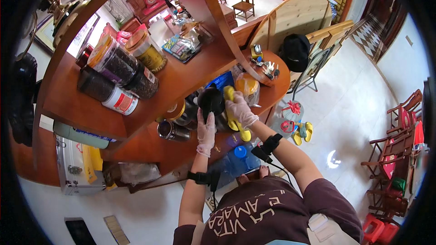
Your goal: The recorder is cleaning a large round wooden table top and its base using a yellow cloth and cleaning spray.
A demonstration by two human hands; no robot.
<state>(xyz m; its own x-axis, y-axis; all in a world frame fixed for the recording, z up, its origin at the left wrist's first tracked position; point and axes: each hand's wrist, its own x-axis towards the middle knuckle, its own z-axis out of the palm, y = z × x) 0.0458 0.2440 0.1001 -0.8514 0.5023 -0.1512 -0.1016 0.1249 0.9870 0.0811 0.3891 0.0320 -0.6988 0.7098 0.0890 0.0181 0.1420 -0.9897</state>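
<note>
In a clear glove, my left hand [206,132] grips a dark rounded container [210,100] by its near side. It is held up in front of the wooden shelf unit; its exact kind is hard to tell. My right hand [241,111], gloved too, is shut on a yellow cloth [233,119] just right of the container. Part of the cloth hangs below my fingers. Whether cloth and container touch cannot be seen clearly. Left of my left hand, a dark glass jar [173,130] lies on the lower shelf [136,148], near a gold-lidded jar [176,109].
The upper shelf [184,78] holds several jars, among them an orange-lidded jar [110,59]. Keys [269,68] and a bagged yellow-lidded jar [247,86] are at the rounded right end, by a black cap [295,52]. A blue-capped water bottle [240,152] stands below my hands.
</note>
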